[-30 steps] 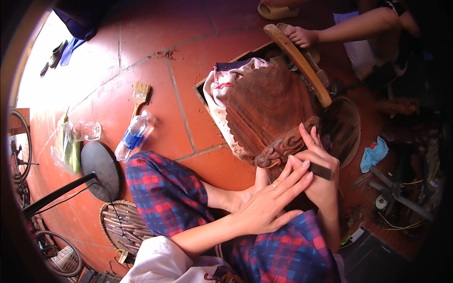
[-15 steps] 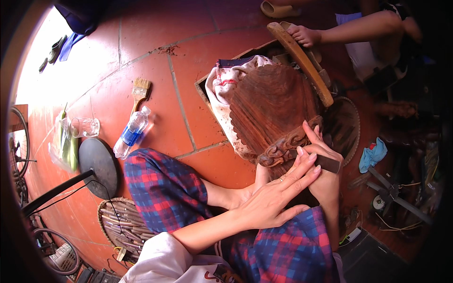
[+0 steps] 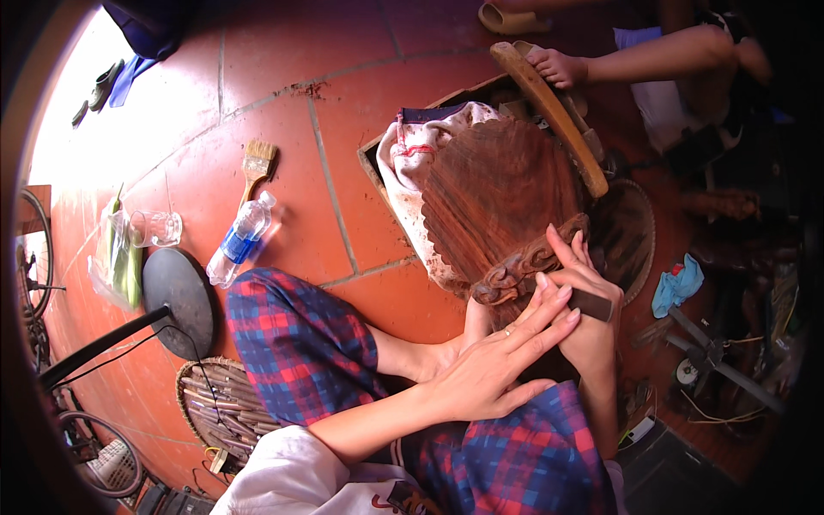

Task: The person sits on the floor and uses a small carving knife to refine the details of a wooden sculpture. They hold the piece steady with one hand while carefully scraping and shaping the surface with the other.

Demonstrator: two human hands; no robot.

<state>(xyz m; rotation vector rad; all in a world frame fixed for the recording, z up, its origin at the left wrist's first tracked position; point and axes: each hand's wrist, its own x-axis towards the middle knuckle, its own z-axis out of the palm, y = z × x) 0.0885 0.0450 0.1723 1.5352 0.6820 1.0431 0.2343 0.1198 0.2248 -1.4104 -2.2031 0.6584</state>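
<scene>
A carved dark wooden panel [image 3: 506, 189] with scalloped edges lies tilted in front of me on a stained white cloth [image 3: 403, 180]. Along its near edge runs a raised carved band [image 3: 519, 275]. My right hand [image 3: 592, 330] is at the right end of this band, with a small dark flat strip [image 3: 592, 305] held at its fingers. Stretched out flat, the fingers of my left hand [image 3: 502, 356] lie against the right hand, their tips close to the strip. Both sets of fingertips are near the carving; exact contact is partly hidden.
Beyond the panel a curved wooden bar [image 3: 549, 116] lies over a box, beside another person's bare foot [image 3: 558, 67]. On the left are a brush [image 3: 256, 167], a water bottle [image 3: 240, 240], a glass [image 3: 156, 229], a round black stand base [image 3: 180, 305] and a basket of tools [image 3: 223, 403].
My hands have shifted very slightly at the carved band, and the dark strip has tilted a little. The panel stays in place.
</scene>
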